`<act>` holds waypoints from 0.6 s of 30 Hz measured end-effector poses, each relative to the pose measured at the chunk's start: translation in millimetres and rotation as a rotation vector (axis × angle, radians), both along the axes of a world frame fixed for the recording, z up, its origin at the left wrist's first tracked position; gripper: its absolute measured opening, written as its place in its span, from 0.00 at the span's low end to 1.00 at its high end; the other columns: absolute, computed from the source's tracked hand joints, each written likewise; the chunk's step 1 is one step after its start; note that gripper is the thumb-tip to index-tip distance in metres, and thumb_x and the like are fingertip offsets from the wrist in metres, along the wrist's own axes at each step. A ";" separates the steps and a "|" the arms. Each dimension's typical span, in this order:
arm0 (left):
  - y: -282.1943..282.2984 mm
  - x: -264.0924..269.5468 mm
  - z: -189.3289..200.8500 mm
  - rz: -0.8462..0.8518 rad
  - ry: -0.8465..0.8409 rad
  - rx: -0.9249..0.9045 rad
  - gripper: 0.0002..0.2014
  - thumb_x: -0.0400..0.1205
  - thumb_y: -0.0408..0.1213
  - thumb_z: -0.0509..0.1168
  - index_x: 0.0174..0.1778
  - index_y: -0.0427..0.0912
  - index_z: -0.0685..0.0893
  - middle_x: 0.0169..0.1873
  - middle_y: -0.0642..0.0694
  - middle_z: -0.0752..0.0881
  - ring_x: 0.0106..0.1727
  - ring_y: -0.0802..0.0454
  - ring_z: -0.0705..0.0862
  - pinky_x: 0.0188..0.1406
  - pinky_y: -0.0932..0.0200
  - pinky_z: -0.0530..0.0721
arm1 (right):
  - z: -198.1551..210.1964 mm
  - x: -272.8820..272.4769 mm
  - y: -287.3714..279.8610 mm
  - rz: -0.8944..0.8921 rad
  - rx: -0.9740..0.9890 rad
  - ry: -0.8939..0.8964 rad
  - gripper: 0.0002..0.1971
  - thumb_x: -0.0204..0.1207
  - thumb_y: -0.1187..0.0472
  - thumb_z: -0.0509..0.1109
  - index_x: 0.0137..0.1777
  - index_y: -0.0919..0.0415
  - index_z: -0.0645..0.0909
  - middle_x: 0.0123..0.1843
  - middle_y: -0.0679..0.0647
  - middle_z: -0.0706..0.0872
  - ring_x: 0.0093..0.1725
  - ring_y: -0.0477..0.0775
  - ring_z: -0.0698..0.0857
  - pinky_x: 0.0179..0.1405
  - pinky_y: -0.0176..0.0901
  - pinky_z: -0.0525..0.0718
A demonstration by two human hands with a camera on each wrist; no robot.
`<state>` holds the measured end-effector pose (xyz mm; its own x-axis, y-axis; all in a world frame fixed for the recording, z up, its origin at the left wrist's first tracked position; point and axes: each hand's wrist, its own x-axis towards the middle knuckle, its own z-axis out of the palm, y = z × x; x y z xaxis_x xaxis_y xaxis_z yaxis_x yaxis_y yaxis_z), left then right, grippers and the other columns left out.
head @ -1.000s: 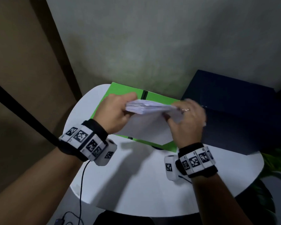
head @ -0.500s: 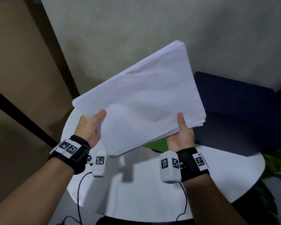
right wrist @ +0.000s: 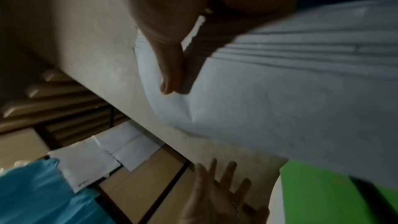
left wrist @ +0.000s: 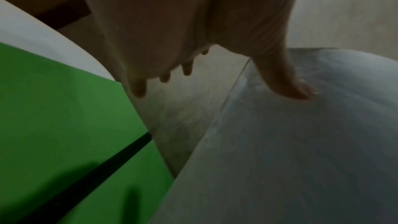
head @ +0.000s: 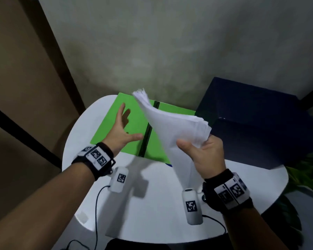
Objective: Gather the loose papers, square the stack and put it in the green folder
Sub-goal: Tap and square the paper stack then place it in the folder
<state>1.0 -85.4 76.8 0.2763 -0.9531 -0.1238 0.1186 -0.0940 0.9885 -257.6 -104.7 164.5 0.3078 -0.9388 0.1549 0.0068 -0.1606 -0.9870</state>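
Observation:
The white paper stack [head: 172,127] is lifted above the table, tilted, its far corner fanned. My right hand [head: 202,152] grips its near right edge, thumb [right wrist: 170,67] on top of the paper stack [right wrist: 280,100]. The green folder [head: 116,127] lies open on the white round table [head: 152,204], its black spine [head: 146,138] running towards me. My left hand [head: 123,130] hovers over the folder's left leaf with fingers spread, holding nothing. In the left wrist view the thumb [left wrist: 288,81] is close to the paper stack [left wrist: 301,142]; touching or not is unclear. The green folder [left wrist: 53,108] lies below.
A dark blue box [head: 260,123] stands on the table at the back right, close to the stack. Green plant leaves [head: 305,177] show beyond the table's right edge. Cables [head: 98,204] hang from both wrist cameras. A wall is right behind the table.
My left hand has let go of the stack and now hovers open over the folder. The stack, held flat by both hands before, now hangs tilted from my right hand alone.

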 end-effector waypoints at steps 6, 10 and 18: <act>0.0 -3.0 11.2 -0.199 0.295 -0.067 0.53 0.53 0.47 0.88 0.75 0.44 0.73 0.64 0.44 0.86 0.64 0.48 0.85 0.59 0.56 0.85 | 9.9 -20.3 -6.0 -0.023 0.018 0.032 0.09 0.61 0.68 0.83 0.41 0.61 0.91 0.39 0.56 0.94 0.38 0.54 0.92 0.39 0.50 0.91; 2.0 -15.5 29.4 -0.016 0.198 -0.118 0.29 0.69 0.40 0.82 0.65 0.34 0.84 0.58 0.37 0.89 0.56 0.43 0.88 0.59 0.43 0.85 | -1.2 -16.5 -17.8 -0.200 0.082 0.014 0.06 0.67 0.69 0.81 0.38 0.58 0.90 0.36 0.51 0.93 0.35 0.50 0.91 0.34 0.44 0.87; 21.1 -27.7 53.8 0.270 -0.260 -0.318 0.15 0.71 0.34 0.80 0.50 0.52 0.89 0.41 0.66 0.91 0.46 0.66 0.88 0.49 0.69 0.83 | -20.8 -21.3 -5.9 -0.262 0.046 0.009 0.09 0.68 0.66 0.82 0.43 0.53 0.88 0.39 0.44 0.93 0.41 0.45 0.91 0.43 0.41 0.89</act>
